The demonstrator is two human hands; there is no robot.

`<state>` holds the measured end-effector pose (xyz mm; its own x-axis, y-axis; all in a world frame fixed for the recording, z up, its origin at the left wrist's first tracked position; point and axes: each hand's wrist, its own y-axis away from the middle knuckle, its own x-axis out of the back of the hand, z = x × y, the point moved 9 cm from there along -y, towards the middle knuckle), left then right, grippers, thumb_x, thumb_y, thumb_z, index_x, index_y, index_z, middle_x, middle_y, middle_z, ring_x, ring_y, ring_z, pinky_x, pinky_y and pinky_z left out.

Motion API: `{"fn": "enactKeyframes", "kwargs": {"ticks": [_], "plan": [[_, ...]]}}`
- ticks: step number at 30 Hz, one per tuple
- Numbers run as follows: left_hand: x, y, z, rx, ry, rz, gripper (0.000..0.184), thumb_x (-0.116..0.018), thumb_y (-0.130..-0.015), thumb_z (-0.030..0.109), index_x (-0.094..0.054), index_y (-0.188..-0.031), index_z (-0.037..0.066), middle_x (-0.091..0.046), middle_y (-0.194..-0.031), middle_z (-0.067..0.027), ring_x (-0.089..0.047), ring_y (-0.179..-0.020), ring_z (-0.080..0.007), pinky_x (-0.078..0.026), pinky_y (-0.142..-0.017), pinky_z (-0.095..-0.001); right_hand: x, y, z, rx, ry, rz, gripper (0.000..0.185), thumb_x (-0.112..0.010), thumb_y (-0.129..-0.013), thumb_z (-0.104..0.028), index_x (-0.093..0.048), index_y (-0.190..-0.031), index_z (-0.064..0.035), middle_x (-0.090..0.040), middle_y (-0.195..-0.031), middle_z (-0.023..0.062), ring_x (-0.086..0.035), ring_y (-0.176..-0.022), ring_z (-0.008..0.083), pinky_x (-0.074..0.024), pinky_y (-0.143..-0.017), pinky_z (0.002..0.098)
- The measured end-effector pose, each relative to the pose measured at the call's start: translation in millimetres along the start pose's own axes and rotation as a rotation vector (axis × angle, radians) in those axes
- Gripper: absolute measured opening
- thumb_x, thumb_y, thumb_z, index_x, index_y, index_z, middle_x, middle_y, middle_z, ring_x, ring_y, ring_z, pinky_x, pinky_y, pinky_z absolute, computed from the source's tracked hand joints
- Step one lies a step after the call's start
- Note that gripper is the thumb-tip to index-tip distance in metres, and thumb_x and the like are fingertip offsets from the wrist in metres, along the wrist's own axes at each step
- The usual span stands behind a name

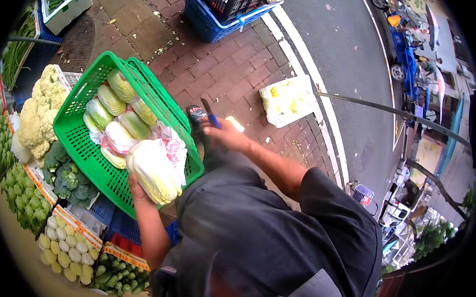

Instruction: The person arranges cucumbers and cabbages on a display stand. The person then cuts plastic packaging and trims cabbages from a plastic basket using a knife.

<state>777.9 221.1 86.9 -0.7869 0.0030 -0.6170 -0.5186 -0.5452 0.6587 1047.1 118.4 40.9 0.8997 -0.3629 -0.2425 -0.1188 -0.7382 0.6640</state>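
Observation:
My left hand is closed on a large napa cabbage, pale with yellow-green leaf tips, above the near end of a green plastic crate. Its fingers are partly hidden beneath the cabbage. In my right hand is a knife with a blue handle, its blade pointing away from me, apart from the cabbage. Several more napa cabbages lie inside the crate, some with pink-and-white wrapping around them.
Cauliflower, broccoli and other vegetables line the left side. A white patterned package sits on the brick pavement at right. Blue and black crates stand at the top. Beyond the white line runs a road with parked vehicles.

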Motion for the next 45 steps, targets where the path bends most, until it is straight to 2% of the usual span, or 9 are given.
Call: {"fn": "enactKeyframes", "kwargs": {"ticks": [5,11,12,19,20,28,33,38,45], "plan": [[-17,-1,-4,-0.095,0.037,0.02,0.105,-0.08,-0.069,0.064,-0.045,-0.143,0.0,-0.064,-0.127,-0.0175,-0.067,-0.108,-0.0331,-0.06,-0.09,-0.0482,-135,-6,-41,-0.091,-0.02,-0.573,0.052,-0.069,-0.097,-0.03,-0.052,-0.139,-0.0052,-0.067,-0.105,0.0015,-0.059,-0.073,0.0085,-0.0526,-0.058,0.0252],[0,2,-5,-0.156,0.03,0.07,0.107,-0.078,-0.069,0.068,-0.043,-0.145,0.001,-0.063,-0.129,-0.0181,-0.067,-0.109,-0.0334,-0.06,-0.09,-0.0491,-128,-22,-35,-0.042,0.007,-0.406,0.014,-0.07,-0.093,-0.016,-0.068,-0.101,-0.0045,-0.065,-0.079,-0.0004,-0.06,-0.065,0.01,-0.05,-0.058,0.0269],[1,3,-4,-0.182,0.01,0.066,0.105,-0.073,-0.074,0.07,-0.042,-0.146,0.001,-0.061,-0.132,-0.0193,-0.066,-0.113,-0.0333,-0.059,-0.092,-0.0497,-121,-22,-32,-0.158,0.123,-0.398,0.019,-0.069,-0.091,-0.014,-0.07,-0.107,-0.0035,-0.068,-0.09,-0.0016,-0.059,-0.082,0.0073,-0.0494,-0.074,0.0258],[-63,-22,17,-0.335,0.1,-0.103,0.105,-0.067,-0.079,0.072,-0.032,-0.155,0.008,-0.041,-0.155,-0.02,-0.054,-0.13,-0.0369,-0.051,-0.102,-0.0568,-57,-53,-66,-0.152,0.135,-0.141,0.021,-0.069,-0.092,-0.017,-0.069,-0.108,-0.0032,-0.067,-0.09,0.0004,-0.058,-0.074,0.0082,-0.0482,-0.064,0.0286],[-50,-33,5,-0.3,0.146,-0.165,0.106,-0.068,-0.079,0.072,-0.029,-0.156,0.011,-0.031,-0.161,-0.0216,-0.049,-0.134,-0.0423,-0.045,-0.104,-0.0635,-41,-47,-104,-0.097,0.028,-0.02,0.017,-0.069,-0.09,-0.022,-0.065,-0.086,-0.0061,-0.06,-0.073,-0.001,-0.056,-0.064,0.0088,-0.0449,-0.059,0.0281],[-42,-38,-7,-0.178,0.34,-0.087,0.098,-0.06,-0.082,0.075,-0.037,-0.151,0.009,-0.056,-0.137,-0.0233,-0.064,-0.111,-0.0458,-0.053,-0.092,-0.0647,226,-171,-335,0.647,-0.001,0.446,0.02,-0.063,-0.094,-0.022,-0.065,-0.1,-0.0031,-0.066,-0.084,0.0044,-0.061,-0.067,0.0147,-0.0501,-0.06,0.0289],[-13,-26,-22,-0.166,0.321,0.065,0.094,-0.066,-0.081,0.066,-0.041,-0.149,0.007,-0.061,-0.13,-0.0219,-0.065,-0.109,-0.0452,-0.057,-0.089,-0.06,339,-242,-429,0.642,0.012,0.644,0.077,-0.07,-0.095,-0.029,-0.028,-0.155,-0.0089,-0.06,-0.129,0.0154,-0.07,-0.099,0.0339,-0.052,-0.073,0.0411],[-19,-10,-13,-0.268,0.32,0.188,0.09,-0.064,-0.084,0.065,-0.042,-0.148,0.005,-0.061,-0.132,-0.0221,-0.065,-0.11,-0.0451,-0.056,-0.092,-0.06,293,-288,-334,0.542,0.331,0.54,0.042,-0.066,-0.094,-0.022,-0.053,-0.125,0.0036,-0.059,-0.091,0.0061,-0.066,-0.082,0.017,-0.0513,-0.057,0.0286],[31,-13,-9,-0.35,0.34,0.341,0.079,-0.058,-0.095,0.053,-0.038,-0.151,0.0,-0.054,-0.142,-0.0221,-0.059,-0.124,-0.0378,-0.05,-0.105,-0.0539,95,-207,-60,0.142,0.624,0.038,0.031,-0.063,-0.097,-0.019,-0.059,-0.118,0.0042,-0.067,-0.09,0.0099,-0.067,-0.067,0.018,-0.0543,-0.063,0.0308]]}}
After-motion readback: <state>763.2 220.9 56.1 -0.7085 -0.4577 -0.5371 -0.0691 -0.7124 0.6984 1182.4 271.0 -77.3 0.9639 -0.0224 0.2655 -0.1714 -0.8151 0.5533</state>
